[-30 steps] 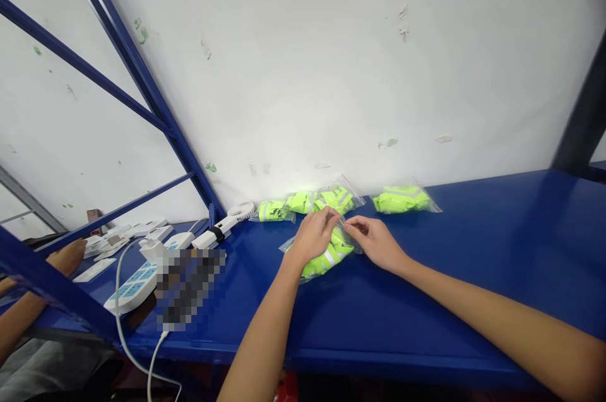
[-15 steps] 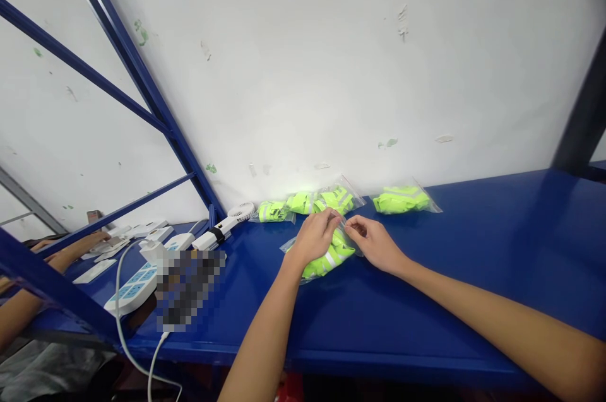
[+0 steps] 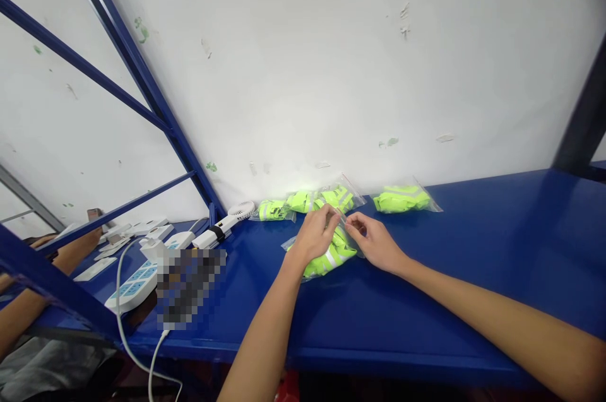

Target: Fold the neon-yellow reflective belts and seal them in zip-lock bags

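Observation:
A clear zip bag (image 3: 331, 258) with a folded neon-yellow reflective vest inside lies on the blue shelf, under and between my hands. My left hand (image 3: 318, 233) pinches the bag's top edge, its wrist over the bag's left part. On the other side my right hand (image 3: 374, 239) grips the same edge with thumb and curled fingers. The hands are close together, a short stretch of the bag's edge between them. My left hand and forearm cover part of the bag.
Several similar bagged neon vests (image 3: 303, 201) lie along the wall, another bagged vest (image 3: 401, 199) farther right. To the left are a small white fan (image 3: 241, 209), a power strip (image 3: 137, 285) with cables and a blurred-out item (image 3: 189, 288). Beyond the blue post, another person's arm (image 3: 76, 250) shows.
Both hands stay on the bag's edge and have barely moved. The other person's arm at far left has shifted slightly.

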`<state>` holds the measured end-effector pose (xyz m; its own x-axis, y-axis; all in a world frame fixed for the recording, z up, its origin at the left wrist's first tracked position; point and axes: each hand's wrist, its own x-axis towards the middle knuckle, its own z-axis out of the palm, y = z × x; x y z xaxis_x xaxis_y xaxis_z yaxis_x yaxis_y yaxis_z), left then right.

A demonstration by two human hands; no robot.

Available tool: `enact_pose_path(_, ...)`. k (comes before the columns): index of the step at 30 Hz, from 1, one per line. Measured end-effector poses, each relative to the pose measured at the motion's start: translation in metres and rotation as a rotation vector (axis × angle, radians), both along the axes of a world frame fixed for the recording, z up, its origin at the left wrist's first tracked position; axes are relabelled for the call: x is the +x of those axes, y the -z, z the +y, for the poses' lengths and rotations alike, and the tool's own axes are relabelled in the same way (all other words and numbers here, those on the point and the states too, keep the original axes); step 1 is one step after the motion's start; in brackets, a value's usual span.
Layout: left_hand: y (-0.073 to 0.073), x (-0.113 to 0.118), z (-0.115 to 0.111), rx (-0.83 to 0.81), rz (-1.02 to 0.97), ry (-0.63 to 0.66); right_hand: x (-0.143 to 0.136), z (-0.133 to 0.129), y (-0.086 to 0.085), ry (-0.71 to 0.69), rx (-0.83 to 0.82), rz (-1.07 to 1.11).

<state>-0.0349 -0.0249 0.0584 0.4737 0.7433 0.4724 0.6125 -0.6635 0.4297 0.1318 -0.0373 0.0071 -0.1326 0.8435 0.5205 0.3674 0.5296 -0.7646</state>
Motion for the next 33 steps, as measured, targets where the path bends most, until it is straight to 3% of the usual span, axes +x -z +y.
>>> enact_pose_path(18, 0.0007, 0.0020, -0.0011, 0.037, 0.050, 0.035, -0.0004, -0.0041, -0.0022, -0.036, 0.012, 0.057)
enact_pose_path(24, 0.0008, 0.0034, -0.0033, 0.056, 0.080, 0.050, 0.0002, -0.0036, -0.0040, -0.082, -0.062, 0.132)
enact_pose_path(33, -0.0007, 0.0030, -0.0033, 0.030, 0.058, 0.065, 0.0029, 0.0002, -0.0059, -0.068, 0.006, 0.011)
